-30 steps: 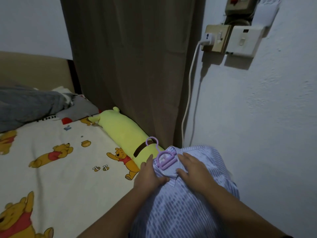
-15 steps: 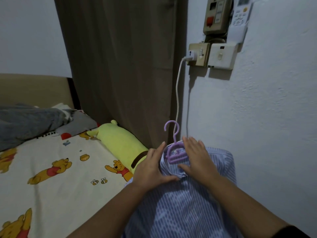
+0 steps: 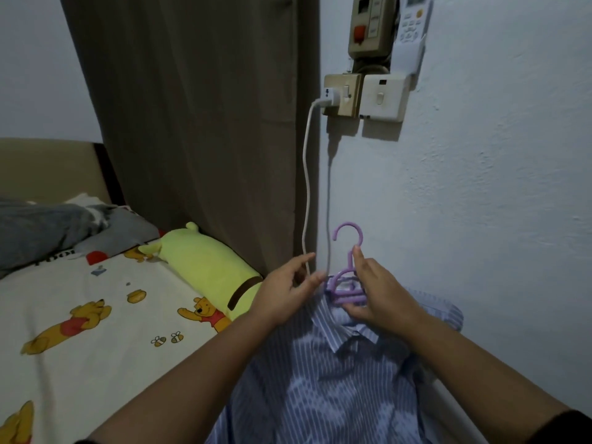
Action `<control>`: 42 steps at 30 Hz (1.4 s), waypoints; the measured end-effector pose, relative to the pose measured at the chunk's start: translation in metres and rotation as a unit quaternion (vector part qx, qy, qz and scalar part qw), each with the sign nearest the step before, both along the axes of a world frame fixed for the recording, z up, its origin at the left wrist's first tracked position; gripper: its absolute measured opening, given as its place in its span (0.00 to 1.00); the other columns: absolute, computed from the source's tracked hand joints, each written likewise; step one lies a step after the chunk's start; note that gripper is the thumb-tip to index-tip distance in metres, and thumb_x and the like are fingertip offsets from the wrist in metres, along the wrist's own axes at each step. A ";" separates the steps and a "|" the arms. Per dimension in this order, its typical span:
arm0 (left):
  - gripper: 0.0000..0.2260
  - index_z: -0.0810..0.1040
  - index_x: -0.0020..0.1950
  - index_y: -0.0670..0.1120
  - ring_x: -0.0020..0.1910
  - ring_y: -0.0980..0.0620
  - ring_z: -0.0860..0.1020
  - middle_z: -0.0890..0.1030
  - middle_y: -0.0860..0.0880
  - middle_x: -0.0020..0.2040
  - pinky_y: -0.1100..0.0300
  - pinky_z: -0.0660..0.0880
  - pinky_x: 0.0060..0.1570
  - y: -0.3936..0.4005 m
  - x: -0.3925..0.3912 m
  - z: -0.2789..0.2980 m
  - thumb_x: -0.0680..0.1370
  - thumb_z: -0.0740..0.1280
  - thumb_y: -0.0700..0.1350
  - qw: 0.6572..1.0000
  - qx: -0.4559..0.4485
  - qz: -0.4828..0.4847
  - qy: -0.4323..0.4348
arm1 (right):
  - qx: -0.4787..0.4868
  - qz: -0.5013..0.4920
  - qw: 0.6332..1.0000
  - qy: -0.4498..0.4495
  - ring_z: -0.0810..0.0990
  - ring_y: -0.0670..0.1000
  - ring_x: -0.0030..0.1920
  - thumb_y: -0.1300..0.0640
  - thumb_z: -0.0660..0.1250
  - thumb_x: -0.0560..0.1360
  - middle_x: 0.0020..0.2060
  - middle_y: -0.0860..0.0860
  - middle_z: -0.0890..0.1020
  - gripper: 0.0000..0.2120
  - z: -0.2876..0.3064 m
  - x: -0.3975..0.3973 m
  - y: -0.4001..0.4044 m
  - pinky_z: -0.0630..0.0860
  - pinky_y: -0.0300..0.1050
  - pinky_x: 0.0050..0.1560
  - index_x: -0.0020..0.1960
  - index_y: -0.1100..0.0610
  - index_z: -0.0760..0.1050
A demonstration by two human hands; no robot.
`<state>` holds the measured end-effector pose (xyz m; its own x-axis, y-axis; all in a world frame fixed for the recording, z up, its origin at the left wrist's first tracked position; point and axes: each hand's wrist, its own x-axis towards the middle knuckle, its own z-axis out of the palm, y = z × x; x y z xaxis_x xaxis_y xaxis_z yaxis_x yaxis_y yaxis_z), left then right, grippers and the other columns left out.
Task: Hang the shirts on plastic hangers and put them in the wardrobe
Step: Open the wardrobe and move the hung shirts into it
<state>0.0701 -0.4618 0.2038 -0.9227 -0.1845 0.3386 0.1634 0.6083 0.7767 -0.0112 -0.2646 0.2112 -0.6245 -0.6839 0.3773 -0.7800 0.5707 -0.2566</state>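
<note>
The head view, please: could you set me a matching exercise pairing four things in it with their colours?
Things:
1. plastic hanger
2. striped shirt
3. long plush pillow
4. charger cable

Colours:
A. white
B. yellow-green
C. purple
D. blue and white

Pairs: 1-C, 2-D, 3-B, 4-A

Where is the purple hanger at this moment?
In the head view, the purple hanger is right of centre, inside the collar of the striped shirt, gripped by the right hand; its hook rises before the white wall.
</note>
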 end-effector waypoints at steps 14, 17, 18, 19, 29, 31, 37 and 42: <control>0.42 0.72 0.65 0.34 0.61 0.38 0.74 0.75 0.33 0.62 0.51 0.69 0.55 -0.051 -0.002 -0.124 0.77 0.45 0.69 0.918 0.072 0.135 -0.367 | 0.108 0.086 0.990 -0.025 0.63 0.42 0.59 0.42 0.67 0.73 0.64 0.50 0.67 0.45 -0.071 0.022 -0.012 0.61 0.31 0.59 0.74 0.48 0.36; 0.42 0.69 0.70 0.37 0.65 0.40 0.71 0.71 0.35 0.68 0.52 0.67 0.62 -0.053 0.004 -0.134 0.76 0.42 0.70 0.883 0.086 0.130 -0.443 | 0.099 0.082 0.991 -0.029 0.65 0.44 0.59 0.43 0.67 0.73 0.64 0.49 0.68 0.45 -0.074 0.021 -0.024 0.66 0.33 0.59 0.74 0.47 0.36; 0.40 0.67 0.72 0.36 0.67 0.40 0.70 0.70 0.35 0.69 0.52 0.65 0.64 -0.053 0.005 -0.138 0.78 0.42 0.68 0.877 0.097 0.128 -0.452 | 0.094 0.081 0.992 -0.030 0.65 0.44 0.59 0.43 0.67 0.73 0.63 0.49 0.68 0.45 -0.074 0.021 -0.028 0.66 0.34 0.59 0.74 0.47 0.37; 0.39 0.65 0.73 0.35 0.68 0.40 0.69 0.68 0.36 0.71 0.52 0.64 0.65 -0.053 0.005 -0.141 0.79 0.43 0.67 0.873 0.113 0.129 -0.456 | 0.089 0.082 0.992 -0.028 0.66 0.44 0.59 0.43 0.68 0.73 0.63 0.48 0.69 0.45 -0.075 0.020 -0.031 0.66 0.35 0.59 0.74 0.47 0.38; 0.43 0.65 0.72 0.35 0.65 0.41 0.71 0.69 0.36 0.70 0.55 0.66 0.62 -0.062 0.008 -0.138 0.76 0.45 0.70 0.879 0.185 0.202 -0.389 | 0.078 0.092 0.993 -0.011 0.67 0.49 0.62 0.45 0.70 0.72 0.63 0.51 0.71 0.46 -0.078 0.019 -0.046 0.68 0.42 0.62 0.77 0.51 0.42; 0.46 0.65 0.72 0.36 0.66 0.40 0.71 0.70 0.37 0.69 0.52 0.67 0.63 -0.067 0.009 -0.128 0.73 0.44 0.74 0.880 0.214 0.223 -0.359 | 0.068 0.096 0.993 -0.004 0.68 0.51 0.61 0.46 0.71 0.71 0.63 0.53 0.72 0.46 -0.076 0.020 -0.048 0.71 0.46 0.62 0.75 0.51 0.42; 0.46 0.58 0.77 0.47 0.74 0.43 0.61 0.62 0.45 0.76 0.45 0.59 0.71 -0.069 0.018 -0.079 0.69 0.50 0.77 0.906 0.293 0.219 -0.215 | 0.035 0.083 0.996 0.016 0.69 0.54 0.62 0.44 0.70 0.71 0.63 0.54 0.73 0.47 -0.059 0.022 -0.051 0.72 0.50 0.61 0.75 0.49 0.39; 0.36 0.55 0.78 0.51 0.73 0.44 0.63 0.63 0.45 0.76 0.50 0.62 0.67 -0.054 0.027 -0.042 0.76 0.56 0.68 0.940 0.261 0.156 -0.157 | 0.001 0.059 0.997 0.042 0.70 0.56 0.62 0.47 0.72 0.70 0.64 0.55 0.72 0.46 -0.031 0.019 -0.058 0.68 0.49 0.64 0.75 0.53 0.44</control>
<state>0.0968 -0.5155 0.1623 -0.8356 -0.5275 -0.1536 -0.2473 0.1115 0.9625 0.0075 -0.3221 0.1800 -0.5049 -0.7517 0.4242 -0.8610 0.4732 -0.1863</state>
